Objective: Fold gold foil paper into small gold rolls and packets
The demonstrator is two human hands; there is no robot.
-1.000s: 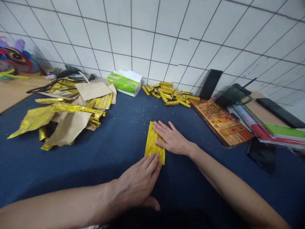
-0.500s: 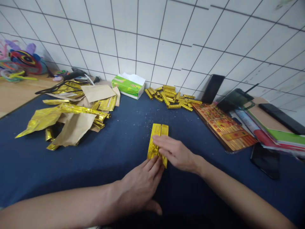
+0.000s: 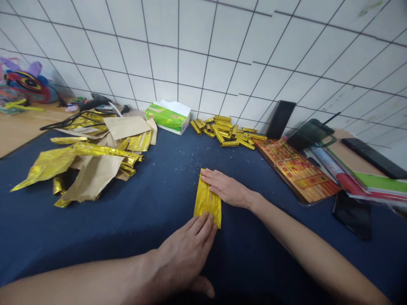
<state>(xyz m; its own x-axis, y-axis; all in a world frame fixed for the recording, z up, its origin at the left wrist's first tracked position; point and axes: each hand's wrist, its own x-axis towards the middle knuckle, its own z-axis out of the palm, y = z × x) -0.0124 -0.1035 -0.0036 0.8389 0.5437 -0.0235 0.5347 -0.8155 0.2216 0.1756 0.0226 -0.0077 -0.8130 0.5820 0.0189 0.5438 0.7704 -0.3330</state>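
A folded strip of gold foil paper [image 3: 206,201] lies flat on the dark blue cloth in front of me. My left hand [image 3: 187,243] rests on its near end, fingers stretched out and pressing down, thumb spread to the side. Across the far end lies my right hand [image 3: 227,188], flat with its fingers extended over the foil. Lengthwise creases run along the strip between the two hands. The fingers hide both ends in part.
Several rolled gold tubes [image 3: 224,131] are piled by the wall, beside a green tissue pack [image 3: 168,116]. Crumpled gold and brown paper [image 3: 95,169] spreads at left. At right are an orange printed pack [image 3: 295,169], a dark mug [image 3: 310,133] and a black phone [image 3: 352,214].
My right hand has slid toward the far end of the foil and flattened. The strip's raised part now lies flatter. My left hand stays at the near end.
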